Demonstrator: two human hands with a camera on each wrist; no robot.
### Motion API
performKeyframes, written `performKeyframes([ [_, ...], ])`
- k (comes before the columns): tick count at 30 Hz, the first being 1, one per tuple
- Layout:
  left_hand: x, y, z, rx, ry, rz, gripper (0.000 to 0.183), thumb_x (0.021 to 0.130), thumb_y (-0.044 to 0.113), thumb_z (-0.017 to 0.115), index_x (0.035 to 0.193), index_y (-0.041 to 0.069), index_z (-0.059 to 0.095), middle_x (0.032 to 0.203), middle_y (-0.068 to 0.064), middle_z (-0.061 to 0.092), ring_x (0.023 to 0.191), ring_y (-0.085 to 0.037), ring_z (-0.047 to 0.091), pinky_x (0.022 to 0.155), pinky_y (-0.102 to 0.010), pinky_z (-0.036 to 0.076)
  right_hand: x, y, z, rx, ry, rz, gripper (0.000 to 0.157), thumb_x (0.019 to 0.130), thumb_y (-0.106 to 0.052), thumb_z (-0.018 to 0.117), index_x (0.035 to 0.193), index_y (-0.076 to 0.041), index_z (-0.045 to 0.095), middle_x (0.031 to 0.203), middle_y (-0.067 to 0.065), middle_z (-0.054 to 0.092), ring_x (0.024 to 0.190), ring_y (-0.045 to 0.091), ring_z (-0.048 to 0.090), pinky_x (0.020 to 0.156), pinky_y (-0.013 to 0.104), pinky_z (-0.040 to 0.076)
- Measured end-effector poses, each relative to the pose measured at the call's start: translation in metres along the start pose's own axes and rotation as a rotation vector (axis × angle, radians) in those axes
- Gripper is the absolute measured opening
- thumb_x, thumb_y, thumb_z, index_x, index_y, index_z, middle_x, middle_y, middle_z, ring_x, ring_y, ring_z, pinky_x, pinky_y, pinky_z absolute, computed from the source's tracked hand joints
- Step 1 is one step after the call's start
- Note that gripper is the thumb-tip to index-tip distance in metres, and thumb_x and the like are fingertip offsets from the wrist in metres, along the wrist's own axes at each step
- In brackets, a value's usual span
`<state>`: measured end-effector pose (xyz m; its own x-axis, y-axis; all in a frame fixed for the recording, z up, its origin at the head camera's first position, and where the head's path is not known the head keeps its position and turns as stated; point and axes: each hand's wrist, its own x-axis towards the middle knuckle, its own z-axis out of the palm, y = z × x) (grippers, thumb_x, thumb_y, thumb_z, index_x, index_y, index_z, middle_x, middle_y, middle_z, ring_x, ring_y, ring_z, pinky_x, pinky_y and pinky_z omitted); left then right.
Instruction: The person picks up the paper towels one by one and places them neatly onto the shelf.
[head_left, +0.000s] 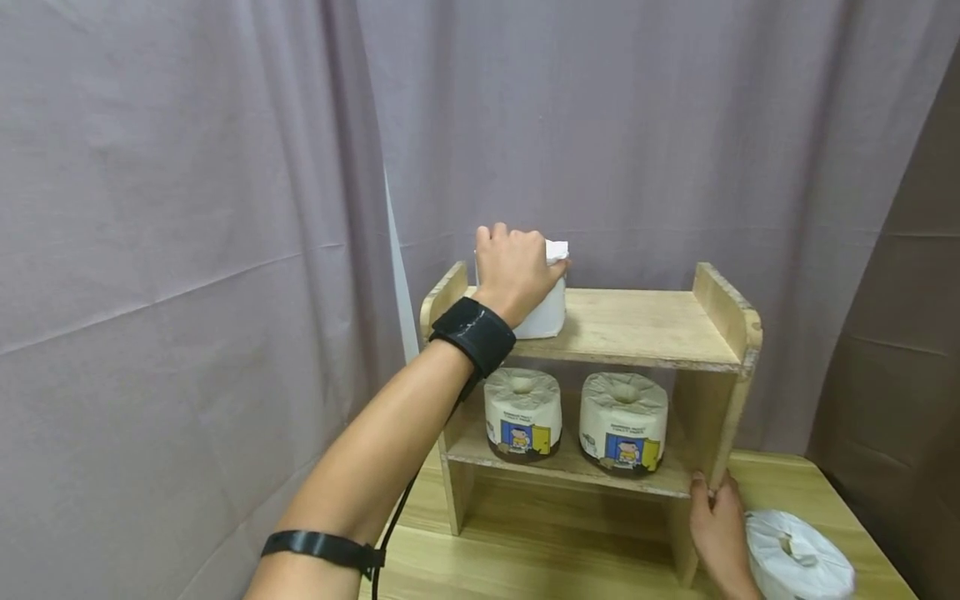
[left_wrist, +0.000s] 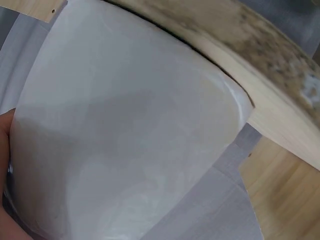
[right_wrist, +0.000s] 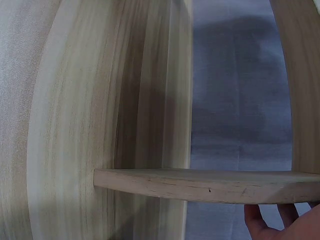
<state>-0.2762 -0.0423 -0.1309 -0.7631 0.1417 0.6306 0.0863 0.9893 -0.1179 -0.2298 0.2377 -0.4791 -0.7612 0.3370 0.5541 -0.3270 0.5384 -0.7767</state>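
My left hand (head_left: pixel 515 267) grips a white wrapped pack (head_left: pixel 546 312) from above, on the left end of the wooden shelf unit's upper board (head_left: pixel 630 321). Paper sticks up at the pack's top by the thumb. In the left wrist view the pack's smooth white side (left_wrist: pixel 125 110) fills most of the picture, close against the shelf's side panel (left_wrist: pixel 285 120). My right hand (head_left: pixel 722 533) holds the front edge of the right side panel, level with the lower board. Its fingers (right_wrist: pixel 287 217) show beside the panel (right_wrist: pixel 210 189) in the right wrist view.
Two toilet rolls with printed wrappers, a left one (head_left: pixel 522 414) and a right one (head_left: pixel 624 425), stand on the lower board. A white-wrapped toilet roll (head_left: pixel 798 558) stands on the wooden table (head_left: pixel 787 475) right of my right hand. Grey curtains (head_left: pixel 600 125) hang behind and at the left.
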Motion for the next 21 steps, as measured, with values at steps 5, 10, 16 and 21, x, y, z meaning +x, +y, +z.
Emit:
performKeyframes([
  [5,0.0,-0.008,-0.003,0.0,0.015,0.018,0.057,0.099,0.072,0.053,0.08,0.021,0.07,0.086,0.001,0.07,0.092,-0.02,0.059,0.089,-0.039,0.038,0.0,-0.001,0.0,0.009,-0.025,0.017,0.028,0.107,-0.007,0.046,0.124,0.012,0.058,0.118,0.034,0.061,0.109,0.036,0.054,0.092,0.035,0.037],
  [10,0.001,-0.014,-0.007,-0.027,0.033,0.039,0.058,0.099,0.072,0.055,0.08,0.019,0.071,0.086,0.0,0.071,0.09,-0.021,0.059,0.087,-0.039,0.039,0.001,-0.001,0.0,0.021,-0.037,0.01,0.03,0.108,-0.007,0.044,0.126,0.013,0.056,0.119,0.036,0.06,0.116,0.047,0.056,0.093,0.038,0.037],
  [16,0.002,-0.019,-0.011,-0.073,0.02,0.068,0.059,0.098,0.072,0.055,0.091,0.018,0.076,0.09,0.001,0.073,0.092,-0.021,0.058,0.089,-0.039,0.039,0.0,-0.003,-0.002,0.021,-0.045,0.024,0.03,0.108,-0.009,0.044,0.127,0.012,0.055,0.12,0.037,0.058,0.119,0.052,0.055,0.094,0.042,0.036],
  [21,-0.001,-0.029,-0.009,-0.127,0.053,0.131,0.058,0.098,0.07,0.058,0.105,0.016,0.077,0.101,0.002,0.077,0.095,-0.022,0.057,0.09,-0.039,0.039,-0.001,-0.004,-0.003,0.028,-0.063,0.031,0.033,0.109,-0.009,0.043,0.131,0.013,0.054,0.124,0.037,0.057,0.123,0.052,0.053,0.096,0.042,0.036],
])
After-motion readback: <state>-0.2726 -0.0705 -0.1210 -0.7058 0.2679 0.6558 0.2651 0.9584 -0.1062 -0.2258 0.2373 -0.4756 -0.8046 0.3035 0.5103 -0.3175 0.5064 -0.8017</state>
